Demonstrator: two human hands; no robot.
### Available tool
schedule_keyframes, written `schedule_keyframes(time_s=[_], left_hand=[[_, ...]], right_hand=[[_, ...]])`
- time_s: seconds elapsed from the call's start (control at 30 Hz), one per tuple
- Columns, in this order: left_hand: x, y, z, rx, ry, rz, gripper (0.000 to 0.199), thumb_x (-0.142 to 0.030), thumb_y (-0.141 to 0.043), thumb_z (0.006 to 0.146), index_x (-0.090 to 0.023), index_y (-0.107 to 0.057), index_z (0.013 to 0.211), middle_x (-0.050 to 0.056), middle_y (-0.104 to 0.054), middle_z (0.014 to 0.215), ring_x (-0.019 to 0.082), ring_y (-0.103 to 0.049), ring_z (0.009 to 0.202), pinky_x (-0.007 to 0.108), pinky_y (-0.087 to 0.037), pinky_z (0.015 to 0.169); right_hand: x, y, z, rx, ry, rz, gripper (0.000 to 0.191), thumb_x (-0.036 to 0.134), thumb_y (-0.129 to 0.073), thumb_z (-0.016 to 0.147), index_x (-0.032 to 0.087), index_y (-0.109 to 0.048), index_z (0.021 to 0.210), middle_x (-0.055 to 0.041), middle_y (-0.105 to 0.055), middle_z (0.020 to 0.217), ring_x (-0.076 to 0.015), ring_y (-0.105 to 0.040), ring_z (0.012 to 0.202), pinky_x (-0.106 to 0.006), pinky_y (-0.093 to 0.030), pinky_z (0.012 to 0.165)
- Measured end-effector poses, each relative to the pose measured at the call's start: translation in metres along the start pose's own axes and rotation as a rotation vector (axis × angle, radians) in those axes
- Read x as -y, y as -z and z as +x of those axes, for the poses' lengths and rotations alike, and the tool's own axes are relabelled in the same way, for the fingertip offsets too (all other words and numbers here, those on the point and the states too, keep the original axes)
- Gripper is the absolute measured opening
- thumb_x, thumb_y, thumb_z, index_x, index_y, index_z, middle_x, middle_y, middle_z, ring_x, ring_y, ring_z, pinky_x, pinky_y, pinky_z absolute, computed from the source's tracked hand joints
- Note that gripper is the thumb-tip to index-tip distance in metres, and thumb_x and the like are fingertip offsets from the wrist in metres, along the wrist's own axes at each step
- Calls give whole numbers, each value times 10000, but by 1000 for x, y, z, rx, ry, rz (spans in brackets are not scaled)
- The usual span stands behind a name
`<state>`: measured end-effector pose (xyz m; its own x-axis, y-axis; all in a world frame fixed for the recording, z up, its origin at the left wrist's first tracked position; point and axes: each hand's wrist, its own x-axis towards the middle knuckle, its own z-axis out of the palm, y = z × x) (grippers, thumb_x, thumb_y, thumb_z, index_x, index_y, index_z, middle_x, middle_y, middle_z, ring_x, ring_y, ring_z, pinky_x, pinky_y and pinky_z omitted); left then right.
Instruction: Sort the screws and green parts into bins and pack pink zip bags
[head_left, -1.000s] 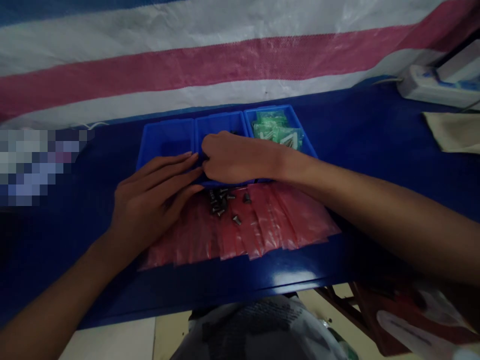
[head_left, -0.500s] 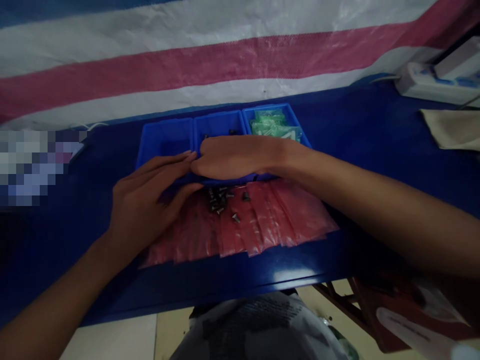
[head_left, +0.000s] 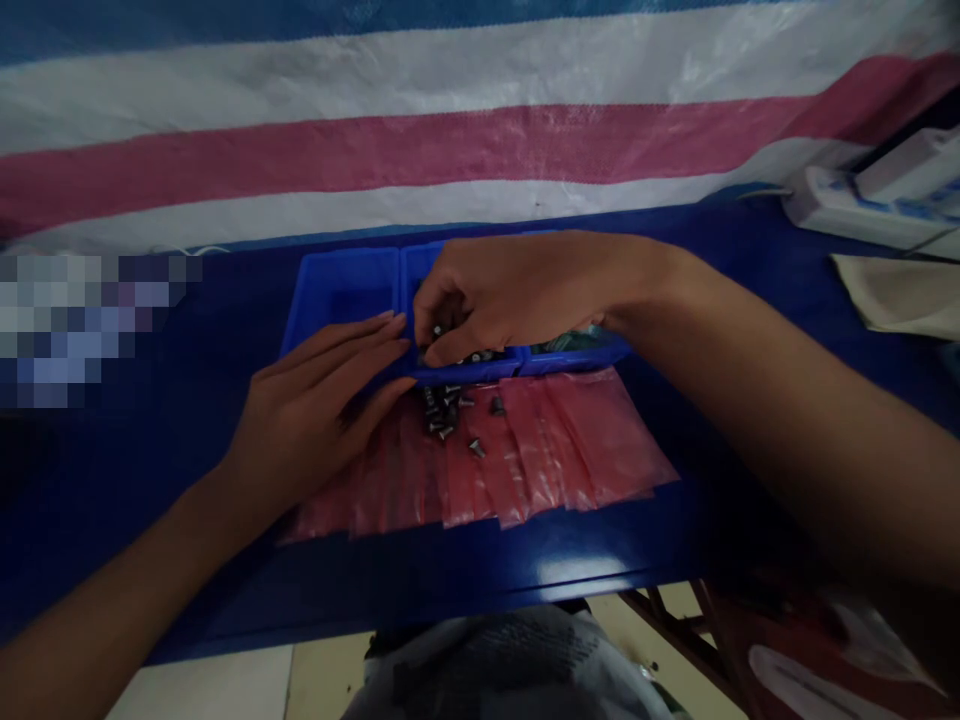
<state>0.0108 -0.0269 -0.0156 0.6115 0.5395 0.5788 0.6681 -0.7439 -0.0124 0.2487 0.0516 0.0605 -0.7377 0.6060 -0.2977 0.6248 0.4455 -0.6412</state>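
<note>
My right hand (head_left: 480, 310) reaches into the middle blue bin (head_left: 469, 375), its fingers curled and the thumb against the fingertips. Several small screws (head_left: 475, 357) show under and between those fingers; how many are pinched is hidden. My left hand (head_left: 330, 385) is open, with fingers stretched toward the front of the left blue bin (head_left: 345, 270) and the thumb apart, over the red plastic bags (head_left: 525, 460). By the left thumb, a small pile of dark screws (head_left: 435, 412) lies on the bags, and a single screw (head_left: 477, 448) sits nearer me.
Green packets (head_left: 574, 340) partly show in the right bin, behind my right wrist. A white power strip (head_left: 847, 210) and a beige cloth-like piece (head_left: 900, 290) lie at the right. A striped sheet (head_left: 450, 150) hangs behind the blue table (head_left: 510, 560).
My right hand has turned and lifted at the wrist, so its curled fingers and screws in the middle bin now show. The left hand stays beside the bins. The view has shifted slightly.
</note>
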Motion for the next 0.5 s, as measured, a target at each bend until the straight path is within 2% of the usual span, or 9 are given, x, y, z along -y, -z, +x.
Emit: schedule_keyframes(time_s=[0.1, 0.2, 0.33, 0.4, 0.5], left_hand=[[0, 0, -1, 18, 10, 1, 376, -178, -703, 1062, -274, -674, 1424, 62, -794, 1393, 241, -761, 1325, 399, -676, 1167], [2, 1, 0, 20, -3, 7, 323, -201, -676, 1082, -260, -676, 1400, 76, -802, 1375, 235, -763, 1320, 381, -674, 1168], [3, 1, 0, 13, -9, 16, 271, -241, -673, 1094, -236, -690, 1365, 75, -808, 1364, 240, -777, 1295, 377, -683, 1156], [2, 0, -1, 27, 14, 17, 294, -242, -650, 1104, -279, -678, 1394, 42, -800, 1385, 242, -777, 1295, 396, -691, 1148], [2, -1, -1, 10, 11, 16, 398, -201, -646, 1091, -338, -642, 1464, 12, -796, 1391, 240, -775, 1298, 394, -698, 1138]], right_hand=[[0, 4, -3, 45, 62, 53, 95, 166, -744, 1002, 177, -839, 1012, 21, -741, 728, -124, -693, 687, -212, -498, 612], [4, 6, -10, 55, 106, 61, 109, 134, -743, 992, 171, -845, 997, 4, -805, 810, -133, -750, 734, -206, -522, 649], [15, 6, -22, 26, 157, -116, 149, 61, -758, 925, 171, -857, 909, 21, -778, 769, -104, -652, 636, -222, -415, 558], [20, 4, -28, 29, 188, -212, 193, 26, -744, 894, 178, -844, 828, 27, -747, 735, -95, -585, 608, -250, -360, 544], [25, -2, -35, 28, 209, -271, 254, -16, -692, 884, 197, -797, 794, 32, -735, 779, -103, -565, 650, -273, -354, 570]])
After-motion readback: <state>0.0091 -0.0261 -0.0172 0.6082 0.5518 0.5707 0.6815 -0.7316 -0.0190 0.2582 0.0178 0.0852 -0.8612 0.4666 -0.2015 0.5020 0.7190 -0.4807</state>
